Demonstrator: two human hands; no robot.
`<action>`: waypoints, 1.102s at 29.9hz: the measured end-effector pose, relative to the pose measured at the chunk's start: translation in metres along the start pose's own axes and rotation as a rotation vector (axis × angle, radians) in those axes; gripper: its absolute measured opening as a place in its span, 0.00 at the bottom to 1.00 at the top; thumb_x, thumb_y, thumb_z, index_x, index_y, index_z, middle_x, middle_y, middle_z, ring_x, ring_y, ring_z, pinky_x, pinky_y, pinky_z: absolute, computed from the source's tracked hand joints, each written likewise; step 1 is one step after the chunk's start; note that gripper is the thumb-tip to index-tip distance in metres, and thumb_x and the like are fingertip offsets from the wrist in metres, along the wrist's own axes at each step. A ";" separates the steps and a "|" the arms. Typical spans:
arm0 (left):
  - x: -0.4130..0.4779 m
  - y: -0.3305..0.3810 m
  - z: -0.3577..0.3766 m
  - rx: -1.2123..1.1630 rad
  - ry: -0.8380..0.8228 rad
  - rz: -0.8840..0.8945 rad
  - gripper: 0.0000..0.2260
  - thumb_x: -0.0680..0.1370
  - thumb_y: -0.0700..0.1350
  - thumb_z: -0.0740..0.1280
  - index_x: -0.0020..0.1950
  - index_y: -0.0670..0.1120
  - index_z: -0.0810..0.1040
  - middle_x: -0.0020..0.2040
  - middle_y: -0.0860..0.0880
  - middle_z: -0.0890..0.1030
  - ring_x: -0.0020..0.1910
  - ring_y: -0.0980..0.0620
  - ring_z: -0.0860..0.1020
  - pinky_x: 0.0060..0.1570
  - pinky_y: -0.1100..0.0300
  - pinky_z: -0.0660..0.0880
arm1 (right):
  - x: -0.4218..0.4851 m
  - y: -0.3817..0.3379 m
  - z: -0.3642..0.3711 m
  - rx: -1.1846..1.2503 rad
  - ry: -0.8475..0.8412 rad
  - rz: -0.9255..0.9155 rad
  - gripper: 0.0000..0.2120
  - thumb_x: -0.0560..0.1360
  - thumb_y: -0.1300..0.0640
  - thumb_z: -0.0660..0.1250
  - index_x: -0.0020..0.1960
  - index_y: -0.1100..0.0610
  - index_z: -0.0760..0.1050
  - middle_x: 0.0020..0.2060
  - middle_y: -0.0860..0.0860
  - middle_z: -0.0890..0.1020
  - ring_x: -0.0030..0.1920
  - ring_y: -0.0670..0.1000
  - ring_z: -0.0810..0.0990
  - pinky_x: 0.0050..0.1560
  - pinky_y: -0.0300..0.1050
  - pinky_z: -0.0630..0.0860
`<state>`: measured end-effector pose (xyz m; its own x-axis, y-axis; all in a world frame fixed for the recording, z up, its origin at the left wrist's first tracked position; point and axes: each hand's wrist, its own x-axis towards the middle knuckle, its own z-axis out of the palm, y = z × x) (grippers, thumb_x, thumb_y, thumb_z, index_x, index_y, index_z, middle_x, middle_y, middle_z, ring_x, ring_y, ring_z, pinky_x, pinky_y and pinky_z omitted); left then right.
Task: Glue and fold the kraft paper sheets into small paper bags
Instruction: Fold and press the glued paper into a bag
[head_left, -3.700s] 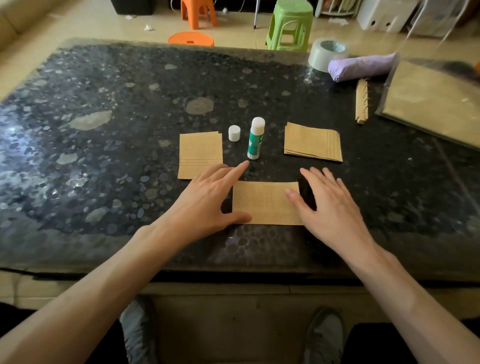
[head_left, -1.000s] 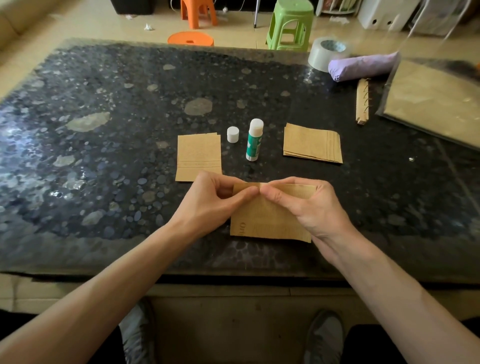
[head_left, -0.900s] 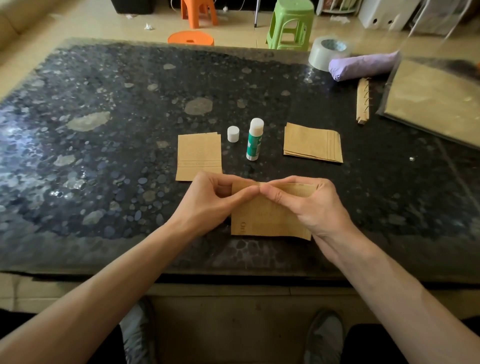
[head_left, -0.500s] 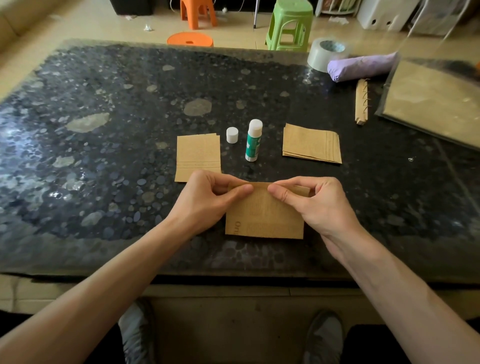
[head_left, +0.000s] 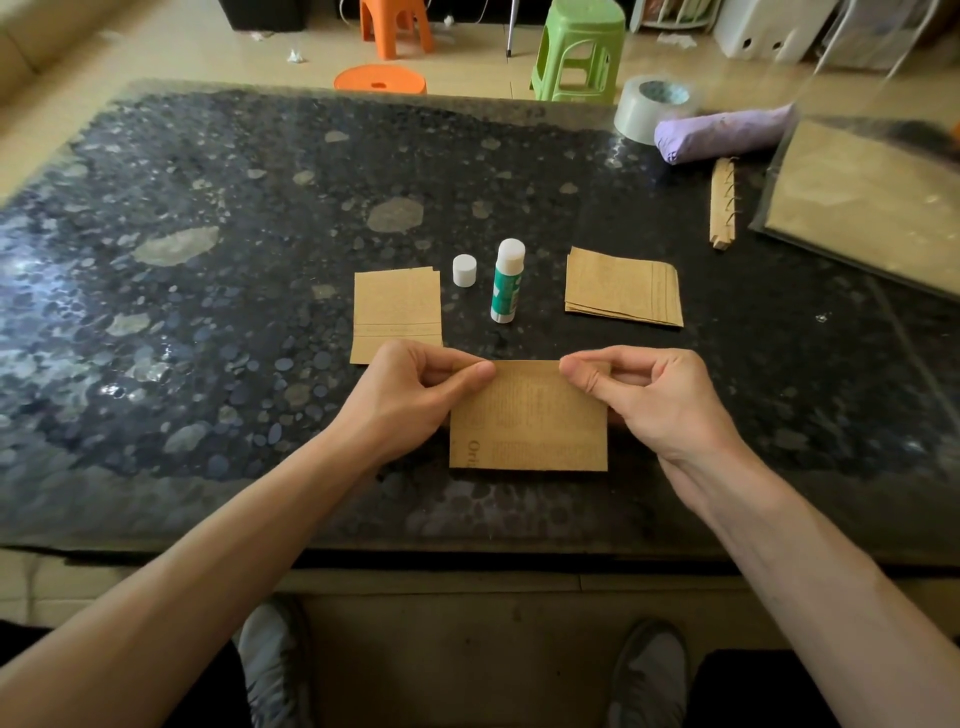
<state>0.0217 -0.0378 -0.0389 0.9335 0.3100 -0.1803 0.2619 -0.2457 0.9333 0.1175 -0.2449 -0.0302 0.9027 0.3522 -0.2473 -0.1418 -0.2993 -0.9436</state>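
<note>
A folded kraft paper sheet (head_left: 527, 423) with faint print lies near the table's front edge. My left hand (head_left: 410, 395) pinches its top left corner between thumb and fingers. My right hand (head_left: 649, 395) pinches its top right corner the same way. Behind them stands an uncapped green-and-white glue stick (head_left: 507, 280), with its white cap (head_left: 464, 270) beside it. A folded kraft piece (head_left: 397, 306) lies left of the cap. A small stack of kraft sheets (head_left: 623, 293) lies right of the glue stick.
The dark speckled table (head_left: 234, 312) holds a tape roll (head_left: 652, 106), a purple roll (head_left: 724, 135), a strip of torn spiral binding paper (head_left: 722, 205) and a plastic sleeve of kraft paper (head_left: 867, 202) at the back right. Orange stools (head_left: 382, 80) and a green stool (head_left: 579, 49) stand beyond.
Earlier both hands lay flat beside the sheet. They then pinched its top edge at the middle. My thumbs have since slid apart along that edge to the two corners.
</note>
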 end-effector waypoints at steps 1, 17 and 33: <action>0.001 0.000 -0.001 -0.005 0.005 -0.010 0.10 0.79 0.51 0.70 0.56 0.50 0.87 0.44 0.57 0.87 0.44 0.63 0.84 0.48 0.64 0.81 | 0.000 0.000 -0.001 0.012 0.006 0.005 0.05 0.71 0.53 0.78 0.47 0.50 0.88 0.42 0.43 0.88 0.48 0.37 0.85 0.49 0.39 0.79; -0.004 0.004 0.001 -0.191 0.071 -0.048 0.07 0.76 0.48 0.74 0.52 0.48 0.87 0.47 0.50 0.88 0.49 0.53 0.86 0.55 0.48 0.83 | -0.009 0.004 0.016 0.185 -0.051 0.159 0.15 0.66 0.46 0.81 0.52 0.46 0.86 0.48 0.42 0.88 0.57 0.48 0.82 0.62 0.55 0.79; -0.007 -0.001 0.013 -0.262 -0.019 -0.048 0.10 0.75 0.47 0.75 0.53 0.43 0.87 0.48 0.48 0.88 0.50 0.52 0.86 0.49 0.58 0.83 | -0.016 0.000 0.030 0.102 -0.032 0.021 0.09 0.70 0.47 0.79 0.47 0.49 0.88 0.44 0.44 0.88 0.50 0.42 0.84 0.57 0.49 0.79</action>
<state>0.0186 -0.0519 -0.0424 0.9268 0.2972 -0.2295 0.2357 0.0154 0.9717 0.0908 -0.2241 -0.0332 0.8860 0.3750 -0.2728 -0.2029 -0.2154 -0.9552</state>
